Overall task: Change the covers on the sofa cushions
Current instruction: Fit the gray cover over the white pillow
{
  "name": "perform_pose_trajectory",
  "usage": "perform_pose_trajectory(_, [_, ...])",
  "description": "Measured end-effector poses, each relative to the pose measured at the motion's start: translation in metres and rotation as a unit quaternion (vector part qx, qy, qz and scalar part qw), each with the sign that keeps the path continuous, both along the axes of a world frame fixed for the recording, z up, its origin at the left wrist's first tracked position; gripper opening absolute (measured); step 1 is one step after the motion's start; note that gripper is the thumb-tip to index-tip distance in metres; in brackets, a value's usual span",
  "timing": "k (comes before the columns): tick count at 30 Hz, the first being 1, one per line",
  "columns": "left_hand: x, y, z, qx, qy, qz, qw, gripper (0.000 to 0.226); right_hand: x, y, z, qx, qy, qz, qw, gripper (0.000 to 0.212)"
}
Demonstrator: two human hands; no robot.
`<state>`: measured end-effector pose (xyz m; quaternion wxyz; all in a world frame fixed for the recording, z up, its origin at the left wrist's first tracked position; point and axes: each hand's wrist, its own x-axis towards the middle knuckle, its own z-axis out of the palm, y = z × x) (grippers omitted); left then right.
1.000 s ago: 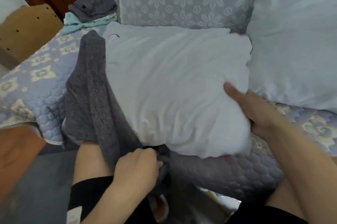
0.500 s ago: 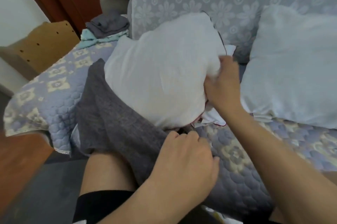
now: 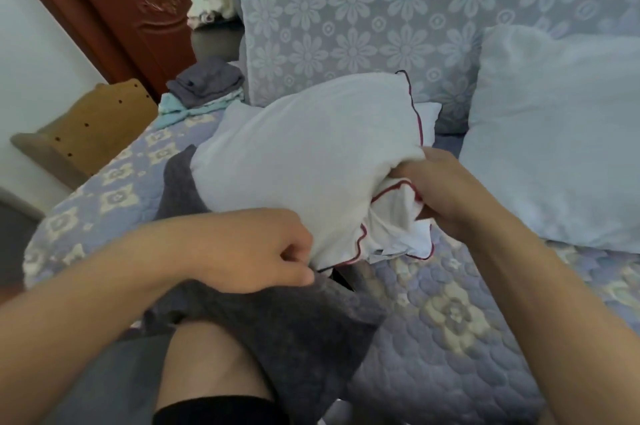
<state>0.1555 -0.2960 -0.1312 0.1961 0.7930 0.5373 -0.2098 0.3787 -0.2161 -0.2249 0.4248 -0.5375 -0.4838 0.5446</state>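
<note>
White cushion insert tilted up on sofa seat. Right hand fingers curled, gripping its red-piped bunched end. Left hand fingers pinching grey cover at insert's lower edge, cover draped over knee. Second pillow beside, right.
</note>
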Motion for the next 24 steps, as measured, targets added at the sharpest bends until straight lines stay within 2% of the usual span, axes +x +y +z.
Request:
perform_pose_trajectory(1, [0.003,-0.003,-0.008,-0.011,-0.031,0.014,0.999,0.026,-0.002,0.000,0.005,0.012,0.035,-0.003,0.999,0.018])
perform_pose_trajectory(3, [0.014,-0.008,-0.030,0.012,-0.034,0.039,0.999,0.038,-0.008,0.000,0.011,0.039,0.041,-0.029,0.998,0.021])
perform_pose_trajectory(5, [0.022,-0.017,-0.052,0.043,0.031,0.023,0.998,0.053,-0.014,-0.003,0.011,0.048,0.034,-0.064,0.996,0.028])
perform_pose_trajectory(7, [0.031,-0.033,-0.069,0.042,0.099,-0.019,0.994,0.054,-0.015,-0.008,0.009,0.050,0.021,-0.080,0.995,0.027])
perform_pose_trajectory(9, [0.040,-0.051,-0.077,0.051,0.089,-0.062,0.993,0.038,-0.016,-0.014,0.007,0.061,0.009,-0.083,0.995,0.020])
perform_pose_trajectory(11, [0.042,-0.055,-0.070,0.105,0.023,-0.073,0.992,0.013,-0.024,-0.022,0.008,0.094,-0.003,-0.084,0.992,0.024])
perform_pose_trajectory(13, [0.034,-0.042,-0.055,0.121,-0.023,-0.044,0.991,0.009,-0.037,-0.026,0.008,0.131,-0.007,-0.071,0.989,0.028])
perform_pose_trajectory(14, [0.028,-0.033,-0.045,0.103,-0.017,-0.031,0.994,0.009,-0.041,-0.026,0.007,0.144,-0.021,-0.067,0.987,0.026])
perform_pose_trajectory(15, [0.023,-0.023,-0.035,0.070,-0.004,-0.022,0.997,0.009,-0.040,-0.022,0.004,0.156,-0.048,-0.062,0.985,0.024])
perform_pose_trajectory(17, [0.017,-0.007,-0.023,0.007,-0.011,-0.010,1.000,0.011,-0.025,-0.010,-0.006,0.151,-0.171,-0.063,0.972,0.029])
perform_pose_trajectory(18, [0.014,-0.003,-0.021,-0.014,-0.023,-0.009,1.000,0.012,-0.014,-0.004,-0.011,0.150,-0.274,-0.078,0.947,0.038])
perform_pose_trajectory(19, [0.015,-0.003,-0.023,-0.031,-0.038,-0.015,0.999,0.013,-0.001,0.000,-0.017,0.157,-0.384,-0.106,0.904,0.046])
perform_pose_trajectory(20, [0.014,-0.004,-0.027,-0.045,-0.049,-0.025,0.997,0.016,0.007,0.000,-0.023,0.194,-0.455,-0.142,0.857,0.053])
perform_pose_trajectory(21, [0.012,-0.006,-0.034,-0.060,-0.055,-0.038,0.996,0.017,0.011,-0.003,-0.027,0.256,-0.467,-0.170,0.829,0.057])
perform_pose_trajectory(22, [0.010,-0.008,-0.042,-0.077,-0.056,-0.046,0.994,0.017,0.010,-0.012,-0.027,0.316,-0.429,-0.152,0.832,0.058])
perform_pose_trajectory(23, [0.008,-0.010,-0.047,-0.089,-0.058,-0.049,0.993,0.014,0.005,-0.027,-0.022,0.347,-0.351,-0.080,0.866,0.057])
perform_pose_trajectory(24, [0.006,-0.010,-0.050,-0.093,-0.065,-0.048,0.992,0.012,-0.002,-0.044,-0.019,0.329,-0.238,0.035,0.913,0.057])
